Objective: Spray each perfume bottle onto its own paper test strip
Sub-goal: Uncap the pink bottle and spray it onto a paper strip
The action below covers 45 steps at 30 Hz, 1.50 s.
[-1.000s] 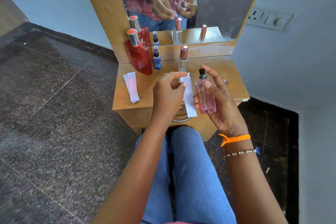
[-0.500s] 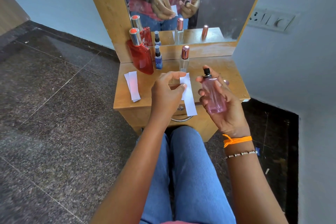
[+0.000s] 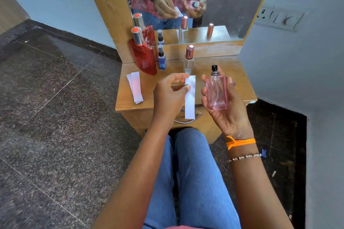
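On the desk [image 3: 236,72] stand three bottles: red [image 3: 144,57], clear [image 3: 188,61], blue [image 3: 161,57]. Two strips [image 3: 135,87] lie left. The right hand [image 3: 227,106] grips a fourth, pink bottle [image 3: 217,92] upright; the left hand [image 3: 167,95] pinches a third strip [image 3: 190,102], hanging near.

Legible text: none. The pink perfume bottle [image 3: 216,92] bears a faint printed mark on its upper front (too blurred to read). The small blue bottle [image 3: 162,60] carries pale speckled decoration, with no letters discernible. The red bottle [image 3: 144,57], the clear bottle [image 3: 188,60] and the paper strip [image 3: 190,98] show no readable label, number or sign.
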Motion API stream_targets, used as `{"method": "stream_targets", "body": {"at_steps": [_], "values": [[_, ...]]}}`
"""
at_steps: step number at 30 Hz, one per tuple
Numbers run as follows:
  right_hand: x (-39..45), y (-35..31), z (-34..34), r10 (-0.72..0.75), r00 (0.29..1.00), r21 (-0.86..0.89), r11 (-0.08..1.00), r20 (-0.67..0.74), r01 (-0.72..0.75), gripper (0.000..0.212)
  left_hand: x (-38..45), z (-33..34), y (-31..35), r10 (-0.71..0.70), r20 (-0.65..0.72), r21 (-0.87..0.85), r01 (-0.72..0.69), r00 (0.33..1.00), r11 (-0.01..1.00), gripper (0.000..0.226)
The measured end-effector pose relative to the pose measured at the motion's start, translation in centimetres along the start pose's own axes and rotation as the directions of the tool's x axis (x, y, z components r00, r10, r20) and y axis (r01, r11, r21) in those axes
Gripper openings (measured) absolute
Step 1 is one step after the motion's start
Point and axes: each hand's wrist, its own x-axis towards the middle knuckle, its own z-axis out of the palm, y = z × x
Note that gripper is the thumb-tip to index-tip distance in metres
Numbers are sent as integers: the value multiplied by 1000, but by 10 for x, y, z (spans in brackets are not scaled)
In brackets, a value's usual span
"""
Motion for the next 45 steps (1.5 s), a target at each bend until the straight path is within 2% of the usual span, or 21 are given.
{"method": "stream_targets", "body": {"at_steps": [2, 4, 5, 6, 7, 9, 10, 13, 15, 19, 31, 35, 40, 45], "values": [[-1, 0, -2, -31, 999, -117, 993, -6, 30, 33, 0, 0, 0, -6, 3, -5, 6, 1000, 1000, 28], [-1, 0, -4, -127, 992, -381, 917, 3, 119, 41, 0, 0, 0, -13, 9, -6, 13, 1000, 1000, 29], [-1, 0, -4, -196, 980, -554, 814, 18, 173, 52, 0, -1, 0, -16, 14, -2, 16, 1000, 1000, 29], [0, -1, -4, -277, 960, -727, 650, 43, 220, 60, 0, -1, 0, -21, 20, 3, 21, 1000, 1000, 29], [1, 0, -3, -341, 935, -864, 439, 94, 247, 64, -1, 0, 1, -27, 28, 5, 27, 999, 1000, 30], [3, 4, 0, -395, 892, -966, 40, 220, 256, 65, -2, 0, 1, -44, 47, 7, 44, 998, 999, 31], [3, 6, 2, -404, 878, -966, -91, 257, 241, 65, -2, 1, 1, -52, 56, 8, 52, 997, 999, 32], [4, 12, 6, -399, 866, -929, -328, 301, 172, 70, -3, 3, 3, -73, 71, 12, 72, 995, 997, 33], [4, 14, 5, -390, 859, -894, -422, 331, 153, 70, -3, 4, 3, -81, 75, 6, 81, 994, 997, 35], [3, 15, 6, -394, 855, -873, -470, 338, 129, 72, -3, 5, 2, -103, 84, -29, 106, 991, 994, 36], [3, 14, 5, -394, 858, -872, -474, 331, 119, 68, -5, 5, 2, -117, 93, -62, 123, 989, 991, 37], [4, 14, 5, -401, 863, -896, -427, 308, 121, 64, -5, 5, 2, -121, 95, -61, 128, 988, 990, 36], [3, 11, 5, -445, 853, -927, -358, 272, 109, 70, -3, 8, 0, -134, 86, -61, 140, 987, 988, 36], [0, 0, 8, -507, 822, -958, -244, 258, 150, 65, 5, 26, 0, -127, 114, -11, 129, 985, 992, 44]]}}
